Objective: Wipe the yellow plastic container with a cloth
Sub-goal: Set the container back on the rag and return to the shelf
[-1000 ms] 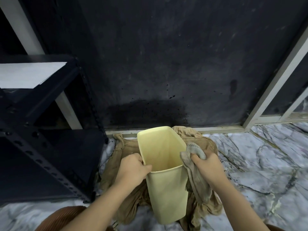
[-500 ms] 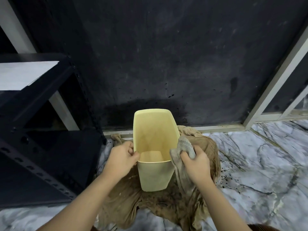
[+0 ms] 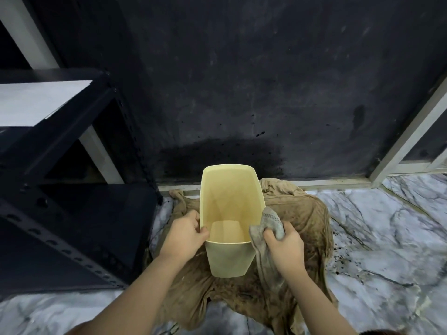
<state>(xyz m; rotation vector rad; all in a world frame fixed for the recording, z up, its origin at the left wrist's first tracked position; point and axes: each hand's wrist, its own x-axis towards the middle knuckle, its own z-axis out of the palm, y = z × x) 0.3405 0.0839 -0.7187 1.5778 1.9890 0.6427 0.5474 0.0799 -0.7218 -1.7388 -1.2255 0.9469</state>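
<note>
1. The yellow plastic container stands on a stained brown cloth sheet spread over the marble floor, its open mouth tipped toward the camera so that the bare inner base shows.
2. The left hand grips the container's left rim near the front corner, fingers curled over the edge and the thumb inside.
3. The right hand is closed around a grey cloth, bunched in the fingers and pressed against the container's right rim and outer wall.
4. A tail of the grey cloth hangs down beside the container's right wall, over the brown sheet.
5. Behind the container rises a dark wall, with a blacker stained patch just above the container's far rim.
6. To the left of the container stands a black metal shelving unit, with a pale board on its upper shelf.
7. To the right of the container, well apart, a pale frame slants up from the floor against the wall.
</note>
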